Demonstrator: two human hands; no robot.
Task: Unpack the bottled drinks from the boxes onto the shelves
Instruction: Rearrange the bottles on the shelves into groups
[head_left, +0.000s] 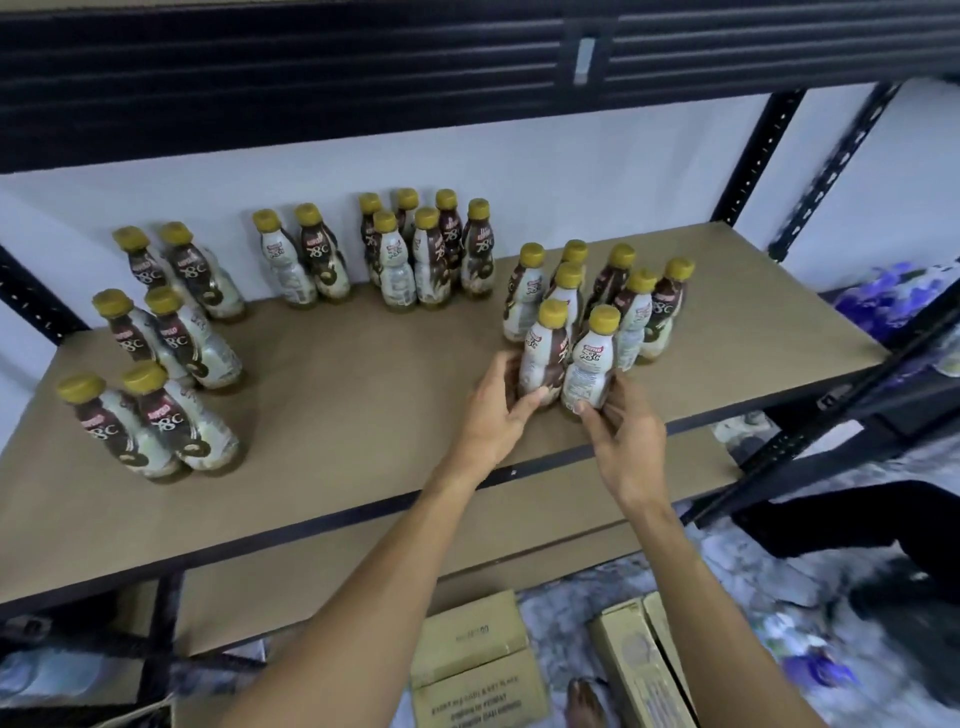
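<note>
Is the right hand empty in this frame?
No: the right hand grips a gold-capped drink bottle on the shelf, while the left hand grips the neighbouring bottle.

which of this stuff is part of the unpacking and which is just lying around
Job: left hand gripping front-left bottle; right hand gripping front-right bottle; shelved bottles; shelf; boxes below.
Lying about: blue-purple bundle at right.

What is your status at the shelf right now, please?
Left hand grips left bottle, right hand grips right bottle. Both upright on shelf. More bottles close behind.
</note>
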